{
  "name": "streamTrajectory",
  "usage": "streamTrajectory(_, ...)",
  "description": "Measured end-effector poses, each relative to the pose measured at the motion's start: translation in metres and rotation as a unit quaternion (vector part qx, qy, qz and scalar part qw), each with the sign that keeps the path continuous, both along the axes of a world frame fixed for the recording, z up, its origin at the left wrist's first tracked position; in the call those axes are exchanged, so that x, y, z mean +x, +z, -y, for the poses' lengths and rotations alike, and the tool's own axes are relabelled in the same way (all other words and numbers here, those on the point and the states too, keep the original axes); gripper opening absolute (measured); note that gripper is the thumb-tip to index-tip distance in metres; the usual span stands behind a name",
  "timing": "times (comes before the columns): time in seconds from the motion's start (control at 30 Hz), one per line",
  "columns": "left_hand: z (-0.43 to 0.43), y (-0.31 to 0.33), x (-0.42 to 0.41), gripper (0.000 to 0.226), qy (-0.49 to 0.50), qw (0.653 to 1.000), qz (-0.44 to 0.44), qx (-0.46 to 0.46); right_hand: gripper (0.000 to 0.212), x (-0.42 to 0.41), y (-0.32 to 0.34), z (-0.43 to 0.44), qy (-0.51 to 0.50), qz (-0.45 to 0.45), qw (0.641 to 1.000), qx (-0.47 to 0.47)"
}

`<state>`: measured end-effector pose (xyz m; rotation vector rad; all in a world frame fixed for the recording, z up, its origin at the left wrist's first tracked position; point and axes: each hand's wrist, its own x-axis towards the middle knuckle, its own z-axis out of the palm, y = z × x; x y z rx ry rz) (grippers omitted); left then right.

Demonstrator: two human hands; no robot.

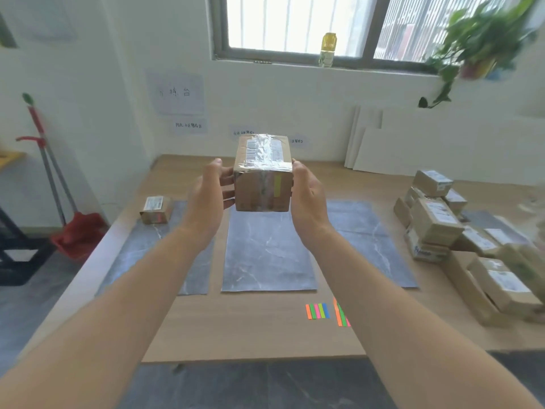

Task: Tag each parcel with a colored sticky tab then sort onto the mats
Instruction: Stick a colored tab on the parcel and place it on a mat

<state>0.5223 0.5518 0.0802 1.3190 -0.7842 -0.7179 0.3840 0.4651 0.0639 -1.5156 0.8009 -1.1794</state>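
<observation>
Grips the taped parcel from either side, left hand and right hand both curled round its edges; holds it aloft over the middle mat (yellow tab stuck on its near face). On the left mat, a smaller parcel; on the table before the mats, coloured tabs.

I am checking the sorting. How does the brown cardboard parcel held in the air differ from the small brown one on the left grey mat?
The held brown cardboard parcel is larger than the small brown parcel. The left hand and right hand grip the held one aloft; the small one lies on the left grey mat. The held one bears a yellow tab; the small one's looks reddish. Both carry white labels.
</observation>
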Motion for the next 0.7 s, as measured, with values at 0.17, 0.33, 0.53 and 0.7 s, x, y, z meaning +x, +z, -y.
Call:
streamTrajectory(0.17, 0.014, 0.006, 0.011, 0.056, 0.000, 1.000, 0.005, 0.004, 0.036, 0.012, 0.002, 0.014, -0.002, -0.005, 1.000, 0.017)
streamTrajectory(0.33, 0.046, 0.000, 0.024, 0.051, 0.010, 1.000, 0.004, 0.020, 0.041, 0.025, -0.007, 0.045, -0.002, -0.006, 1.000, 0.031)
streamTrajectory(0.53, 0.105, -0.025, 0.047, 0.043, 0.016, 0.999, 0.003, 0.049, 0.042, 0.056, -0.038, 0.108, 0.007, -0.025, 0.997, 0.075)
streamTrajectory(0.7, 0.171, -0.058, 0.078, 0.043, 0.025, 0.995, 0.011, 0.093, 0.045, 0.093, -0.075, 0.182, 0.027, -0.044, 0.994, 0.095)
